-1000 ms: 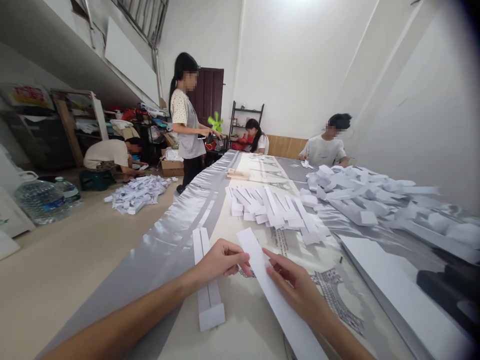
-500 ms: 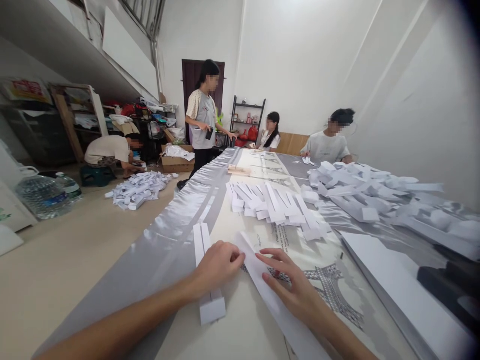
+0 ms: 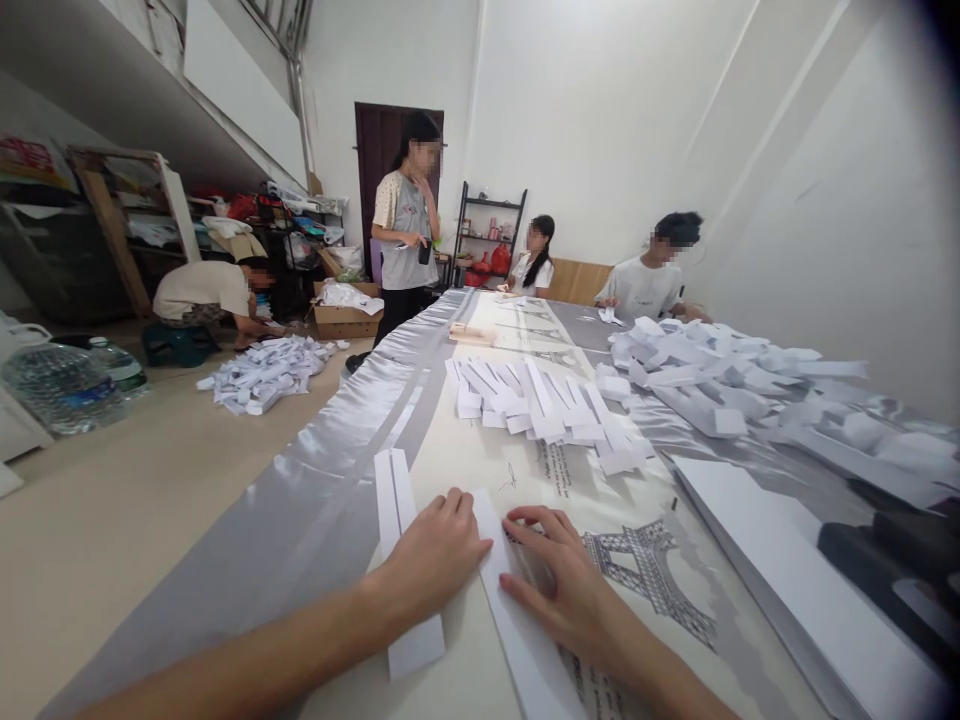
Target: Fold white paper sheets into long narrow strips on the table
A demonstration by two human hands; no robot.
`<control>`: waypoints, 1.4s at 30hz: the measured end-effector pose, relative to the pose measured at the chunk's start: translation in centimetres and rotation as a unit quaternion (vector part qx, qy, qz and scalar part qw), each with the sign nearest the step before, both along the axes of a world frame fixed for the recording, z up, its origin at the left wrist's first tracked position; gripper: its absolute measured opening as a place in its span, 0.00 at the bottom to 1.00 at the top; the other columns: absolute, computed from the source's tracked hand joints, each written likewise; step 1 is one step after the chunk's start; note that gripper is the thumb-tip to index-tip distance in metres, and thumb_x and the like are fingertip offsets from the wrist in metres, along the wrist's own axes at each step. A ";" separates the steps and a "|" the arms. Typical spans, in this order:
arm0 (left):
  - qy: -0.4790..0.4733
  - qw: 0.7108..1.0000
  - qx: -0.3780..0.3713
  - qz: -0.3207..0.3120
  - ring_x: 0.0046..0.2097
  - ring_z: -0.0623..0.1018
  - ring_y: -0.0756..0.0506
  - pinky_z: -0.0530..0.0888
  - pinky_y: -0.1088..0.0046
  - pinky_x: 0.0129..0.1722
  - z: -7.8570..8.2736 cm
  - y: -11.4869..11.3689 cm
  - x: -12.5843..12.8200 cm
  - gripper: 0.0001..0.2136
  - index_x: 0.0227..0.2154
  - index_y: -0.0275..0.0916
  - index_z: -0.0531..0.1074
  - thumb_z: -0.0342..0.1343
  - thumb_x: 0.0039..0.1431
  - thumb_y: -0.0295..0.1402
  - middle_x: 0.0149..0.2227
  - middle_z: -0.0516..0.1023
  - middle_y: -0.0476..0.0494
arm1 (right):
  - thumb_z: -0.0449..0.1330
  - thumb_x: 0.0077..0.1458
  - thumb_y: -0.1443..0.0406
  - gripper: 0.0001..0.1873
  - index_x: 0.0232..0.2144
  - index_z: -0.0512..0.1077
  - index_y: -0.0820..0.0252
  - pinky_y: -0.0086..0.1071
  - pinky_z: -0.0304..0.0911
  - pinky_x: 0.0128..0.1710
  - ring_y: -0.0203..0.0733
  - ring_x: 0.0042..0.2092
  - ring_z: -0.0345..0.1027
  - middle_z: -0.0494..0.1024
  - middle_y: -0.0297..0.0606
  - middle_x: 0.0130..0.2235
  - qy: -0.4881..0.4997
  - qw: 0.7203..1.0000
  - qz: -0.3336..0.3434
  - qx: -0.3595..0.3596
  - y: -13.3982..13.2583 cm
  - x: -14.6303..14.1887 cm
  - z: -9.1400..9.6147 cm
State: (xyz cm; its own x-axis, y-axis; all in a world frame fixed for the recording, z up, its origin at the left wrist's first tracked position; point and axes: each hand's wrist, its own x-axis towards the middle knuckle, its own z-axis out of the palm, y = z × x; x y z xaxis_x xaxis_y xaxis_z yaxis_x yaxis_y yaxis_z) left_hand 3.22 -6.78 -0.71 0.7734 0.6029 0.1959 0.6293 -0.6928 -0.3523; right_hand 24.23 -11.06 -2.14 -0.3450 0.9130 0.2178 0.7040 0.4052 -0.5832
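Observation:
In front of me a long white paper strip (image 3: 517, 640) lies lengthwise on the table, partly hidden by my hands. My left hand (image 3: 439, 550) is closed at the strip's left edge, its thumb resting on the paper. Curved and spread, my right hand (image 3: 559, 575) touches the right edge with its thumb and fingertips. Beneath my left wrist lies a folded white paper piece (image 3: 396, 490) with a dark slit down its middle. Just beyond my hands, several folded white paper pieces (image 3: 540, 400) overlap in a row.
A large heap of folded paper (image 3: 720, 370) covers the table's far right. Stacked white sheets (image 3: 787, 580) lie at near right beside a dark object (image 3: 892, 570). Two people sit at the far end; another stands at left. A fourth crouches by a paper pile (image 3: 266, 375) on the floor.
The strip now lies flatter and straighter between my hands. My left thumb has moved onto it. The standing person has raised one hand towards the head.

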 end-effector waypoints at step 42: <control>-0.122 0.991 -0.042 -0.021 0.42 0.77 0.38 0.72 0.60 0.44 -0.6 0.1 0.5 0.15 0.41 0.31 0.77 0.53 0.69 0.39 0.36 0.79 0.37 | 0.52 0.69 0.54 0.22 0.60 0.71 0.50 0.47 0.57 0.66 0.50 0.65 0.61 0.69 0.40 0.64 0.140 0.986 0.042 -0.079 0.1 0.5 1.7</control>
State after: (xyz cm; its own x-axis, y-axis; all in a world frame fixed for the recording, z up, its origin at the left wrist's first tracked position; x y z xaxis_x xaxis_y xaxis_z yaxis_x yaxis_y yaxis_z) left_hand 3.71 -6.68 -1.28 0.7339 0.5934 0.3305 0.6587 -0.7405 -0.1331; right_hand 24.78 -10.92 -0.44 -0.3672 0.9140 0.1725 0.4750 0.3437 -0.8101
